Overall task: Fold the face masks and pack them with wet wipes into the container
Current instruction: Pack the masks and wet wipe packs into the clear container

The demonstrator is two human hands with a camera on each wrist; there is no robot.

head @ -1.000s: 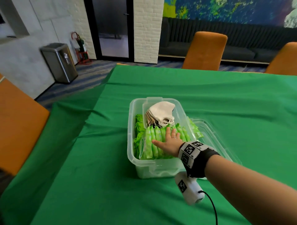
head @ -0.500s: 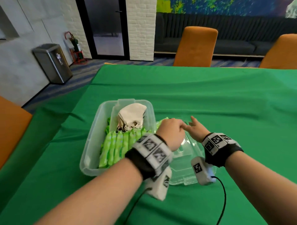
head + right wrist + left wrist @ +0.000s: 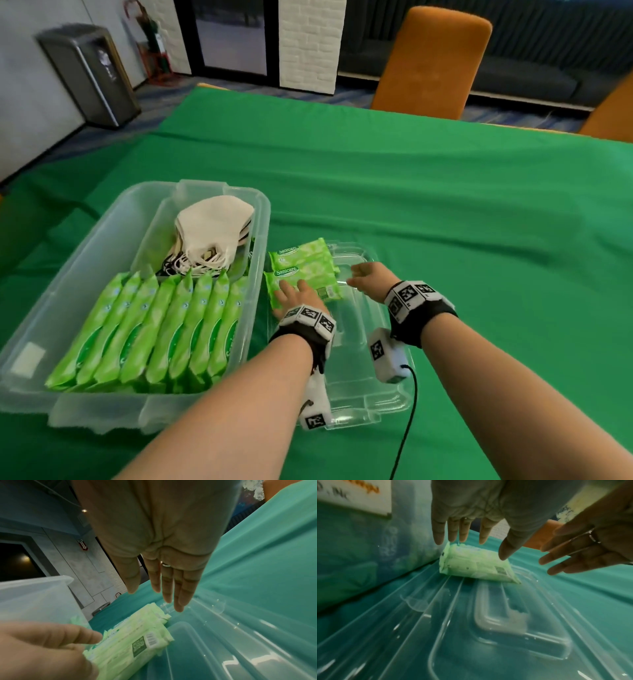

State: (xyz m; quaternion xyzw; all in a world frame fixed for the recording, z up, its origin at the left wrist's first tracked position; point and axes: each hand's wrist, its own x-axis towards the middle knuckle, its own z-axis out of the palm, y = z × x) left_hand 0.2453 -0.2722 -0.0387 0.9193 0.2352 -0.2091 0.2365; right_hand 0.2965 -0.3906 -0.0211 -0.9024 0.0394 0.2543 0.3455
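From the head view the container stands on the green cloth with a row of wipe packs on edge along its near side and a stack of folded masks in an inner tray behind them, so most of the packing looks done. Just right of it lies the clear lid, and on the lid's far end two more packs lie flat, one partly over the other — still outside. The left hand rests with fingers straight on the nearer pack; the right hand hangs near the packs' right end, relaxed, touching nothing that I can make out. In the left wrist view the left fingers are spread and straight above the packs, gripping nothing, with the right hand open beside it. In the right wrist view the right hand is flat, fingers together, over the lid; the left hand lies against the packs. My judgement: what is left is to lift these two packs into the container — and perhaps to fit the lid.
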